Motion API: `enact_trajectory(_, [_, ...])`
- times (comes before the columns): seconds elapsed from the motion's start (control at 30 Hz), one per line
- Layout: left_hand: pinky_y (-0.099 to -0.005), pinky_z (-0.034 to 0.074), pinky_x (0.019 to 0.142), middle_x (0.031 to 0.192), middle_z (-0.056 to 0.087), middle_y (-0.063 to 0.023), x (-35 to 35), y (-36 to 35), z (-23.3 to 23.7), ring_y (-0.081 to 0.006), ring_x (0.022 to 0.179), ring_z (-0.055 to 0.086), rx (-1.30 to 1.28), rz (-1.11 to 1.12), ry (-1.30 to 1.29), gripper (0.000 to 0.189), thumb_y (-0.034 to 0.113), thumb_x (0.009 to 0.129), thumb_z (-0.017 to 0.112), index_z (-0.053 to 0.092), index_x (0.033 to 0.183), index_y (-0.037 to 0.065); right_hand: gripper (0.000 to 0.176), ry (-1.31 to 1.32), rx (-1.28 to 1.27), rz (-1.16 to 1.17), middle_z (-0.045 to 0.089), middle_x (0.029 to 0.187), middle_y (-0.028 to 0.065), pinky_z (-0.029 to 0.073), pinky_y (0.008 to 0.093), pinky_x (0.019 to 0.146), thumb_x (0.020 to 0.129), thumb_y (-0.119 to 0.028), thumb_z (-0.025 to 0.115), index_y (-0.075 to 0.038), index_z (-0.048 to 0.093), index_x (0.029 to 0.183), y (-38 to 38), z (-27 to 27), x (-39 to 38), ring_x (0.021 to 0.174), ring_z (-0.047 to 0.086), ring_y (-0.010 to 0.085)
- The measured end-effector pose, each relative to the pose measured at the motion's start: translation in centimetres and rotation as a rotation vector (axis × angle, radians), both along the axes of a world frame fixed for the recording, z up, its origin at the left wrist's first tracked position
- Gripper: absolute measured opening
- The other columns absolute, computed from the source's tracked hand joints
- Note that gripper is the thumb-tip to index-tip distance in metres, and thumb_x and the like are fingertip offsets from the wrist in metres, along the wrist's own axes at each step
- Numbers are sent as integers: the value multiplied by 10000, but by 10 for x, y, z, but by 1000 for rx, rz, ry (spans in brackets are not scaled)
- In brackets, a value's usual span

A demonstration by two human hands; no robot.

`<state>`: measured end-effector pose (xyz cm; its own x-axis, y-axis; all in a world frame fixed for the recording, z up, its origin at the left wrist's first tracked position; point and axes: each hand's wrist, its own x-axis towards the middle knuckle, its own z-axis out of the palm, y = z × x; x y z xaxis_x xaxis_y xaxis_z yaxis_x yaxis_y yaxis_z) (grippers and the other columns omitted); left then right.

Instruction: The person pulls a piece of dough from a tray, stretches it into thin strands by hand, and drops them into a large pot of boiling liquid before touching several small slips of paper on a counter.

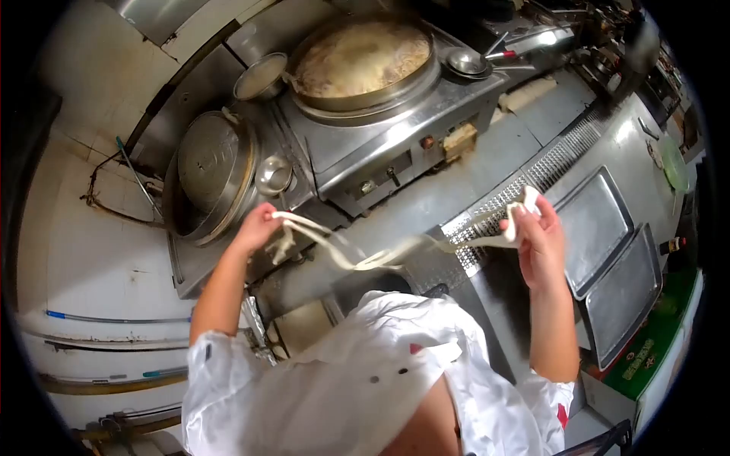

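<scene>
Long pale strands, which look like dough or noodles, hang in a slack, blurred curve between my two hands. My left hand pinches one end at the left, with a loose piece dangling below it. At the right, the fingers of my right hand are closed round the other end, and part of it loops up over the fingertips. Both hands are raised in front of the white jacket, well apart from each other. Below the strands, the steel surface is partly hidden.
A wide steaming pot sits on the steel stove. Left of it are a lidded pot, a small bowl and a ladle. Two metal trays lie at the right, near a green box.
</scene>
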<state>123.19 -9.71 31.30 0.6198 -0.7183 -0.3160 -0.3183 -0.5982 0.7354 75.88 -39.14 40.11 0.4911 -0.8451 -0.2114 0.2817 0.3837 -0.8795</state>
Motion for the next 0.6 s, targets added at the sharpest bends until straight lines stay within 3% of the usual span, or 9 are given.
enact_trajectory(0.07, [-264,474,726,892,641,-40,-16,-24,26,-89,823,583,-186,48,67,114,92,920,612,513,975,77,410,-41,36,132,653,994,136,561,309,736,941,-142,609,3,441,1286,-11,12,12,854,695,228])
enact_trajectory(0.13, [-311,500,860,1017,645,-92,-56,-59,72,-167,950,627,-600,224,537,134,102,953,563,467,1038,66,406,-96,80,246,648,1029,148,567,333,772,952,-169,600,-7,443,1290,-22,26,30,891,697,261])
enact_trajectory(0.17, [-405,493,957,1087,636,-137,-66,-73,85,-261,1044,633,-721,167,600,143,124,964,539,450,1060,66,405,-107,90,290,645,1042,152,569,343,793,957,-179,596,-12,444,1292,-26,35,41,911,698,277])
enact_trajectory(0.23, [-451,453,1012,1113,620,-167,-81,-106,100,-315,1109,604,-932,57,638,177,139,962,546,443,1085,65,388,-156,133,414,642,1054,164,568,364,831,974,-208,575,-3,435,1271,-32,56,59,959,691,309])
enact_trajectory(0.3, [-491,408,1060,1191,574,-198,-103,-141,115,-366,1182,555,-1033,-90,614,249,99,940,564,415,1137,74,388,-218,137,502,643,1063,172,567,368,837,979,-222,568,6,424,1258,-36,69,75,961,691,308])
enact_trajectory(0.37, [-501,363,1094,1326,472,-227,-116,-179,116,-374,1282,470,-1054,-306,489,499,-53,855,592,312,1238,101,384,-205,103,582,640,1064,170,562,355,841,986,-237,560,10,421,1245,-42,89,90,960,692,299])
enact_trajectory(0.53, [-468,317,1118,1502,288,-241,-142,-273,106,-353,1362,376,-923,-601,24,945,18,699,779,108,1353,133,412,-198,57,608,635,1059,100,523,284,792,979,-300,583,8,475,1231,-79,106,147,930,673,176])
enact_trajectory(0.57, [-448,309,1125,1513,267,-240,-143,-295,109,-333,1356,386,-969,-601,71,753,174,844,718,152,1337,122,412,-190,46,601,635,1059,100,523,284,792,979,-300,583,8,475,1231,-90,106,156,930,673,176])
enact_trajectory(0.6, [-455,316,1118,1498,303,-240,-136,-323,102,-337,1355,382,-1052,-474,362,604,282,915,621,195,1320,145,416,-158,55,641,637,1066,95,516,283,806,981,-298,579,4,477,1249,-100,105,164,939,658,160])
